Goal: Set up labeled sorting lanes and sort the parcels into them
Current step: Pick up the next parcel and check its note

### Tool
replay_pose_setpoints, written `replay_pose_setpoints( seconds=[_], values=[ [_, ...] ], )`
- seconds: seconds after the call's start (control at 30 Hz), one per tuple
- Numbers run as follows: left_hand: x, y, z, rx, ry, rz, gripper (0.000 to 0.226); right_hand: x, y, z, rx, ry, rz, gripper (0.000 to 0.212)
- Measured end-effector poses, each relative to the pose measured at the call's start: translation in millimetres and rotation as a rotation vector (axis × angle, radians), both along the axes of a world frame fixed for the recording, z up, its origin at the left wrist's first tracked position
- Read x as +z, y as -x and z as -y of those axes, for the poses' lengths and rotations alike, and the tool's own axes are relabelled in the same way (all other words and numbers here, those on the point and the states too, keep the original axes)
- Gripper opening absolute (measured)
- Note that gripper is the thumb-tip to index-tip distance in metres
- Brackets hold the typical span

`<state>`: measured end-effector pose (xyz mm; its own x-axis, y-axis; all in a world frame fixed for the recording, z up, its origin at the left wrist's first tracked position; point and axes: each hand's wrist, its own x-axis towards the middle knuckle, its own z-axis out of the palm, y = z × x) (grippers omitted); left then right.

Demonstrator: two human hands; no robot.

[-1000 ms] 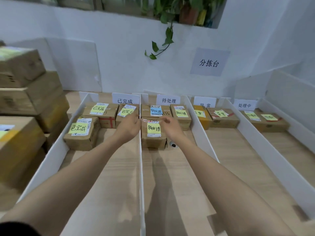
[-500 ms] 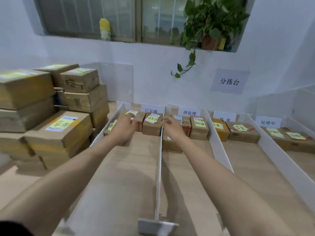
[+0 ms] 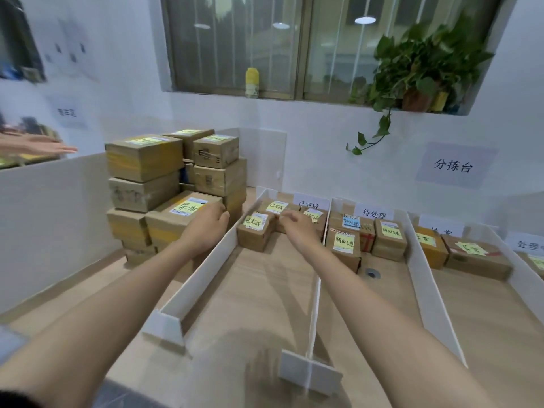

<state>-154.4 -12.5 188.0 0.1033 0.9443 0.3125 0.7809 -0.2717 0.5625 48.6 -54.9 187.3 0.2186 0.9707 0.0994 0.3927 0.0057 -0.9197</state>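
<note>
On the tabletop [image 3: 265, 295], a stack of boxes [image 3: 144, 160] stands left of the lanes [image 3: 206, 275]; parcels [image 3: 254, 235] sit at each lane's far end, before labels [image 3: 374, 213].

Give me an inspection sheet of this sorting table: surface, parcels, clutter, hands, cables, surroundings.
Surface: wooden table, split into lanes by white dividers.
Job's things: unsorted parcel stack at left; sorted parcels at the lanes' far ends, in front of lane signs.
Clutter: small dark round object in the second lane.
Hands: left hand touches the stack's yellow-noted parcel, grip unclear; right hand loosely curled over the first lane, holding nothing.
Cables: nothing seen.
Surroundings: window, potted plant, yellow bottle, wall sign; another person's hand at left.
</note>
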Motion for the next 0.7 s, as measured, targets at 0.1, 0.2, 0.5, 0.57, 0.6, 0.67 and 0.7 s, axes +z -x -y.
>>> replay_pose_setpoints(
  seconds=[0.1, 0.2, 0.5, 0.57, 0.6, 0.67, 0.7],
  values=[
    [-2.3, 26.8, 2.3, 0.049, 0.014, 0.004, 0.038, 0.3, 17.5, -2.9, 0.039, -0.002, -0.015, 0.032],
    [-7.8, 49.3, 0.0, 0.091, 0.026, 0.021, 0.044, 0.7, 33.9, -9.9, 0.042, -0.002, -0.001, 0.032],
    [-21.5, 129.4, -44.9, 0.152, 0.037, 0.025, 0.042, -8.4, 102.8, -65.4, 0.05, 0.03, -0.014, 0.036],
    [-23.6, 148.3, -62.6, 0.14, 0.032, 0.025, 0.041, -11.0, 121.8, -85.4, 0.047, 0.048, -0.021, 0.036],
    [-24.5, 157.3, -71.5, 0.133, 0.033, 0.023, 0.039, -12.6, 131.8, -94.2, 0.046, 0.058, -0.027, 0.036],
    [-26.8, 174.5, -91.3, 0.124, 0.037, 0.011, 0.038, -16.0, 152.9, -110.3, 0.048, 0.074, -0.019, 0.035],
    [-28.2, 182.2, -101.7, 0.124, 0.045, 0.008, 0.038, -18.7, 162.7, -119.1, 0.05, 0.082, -0.009, 0.035]
  ],
)
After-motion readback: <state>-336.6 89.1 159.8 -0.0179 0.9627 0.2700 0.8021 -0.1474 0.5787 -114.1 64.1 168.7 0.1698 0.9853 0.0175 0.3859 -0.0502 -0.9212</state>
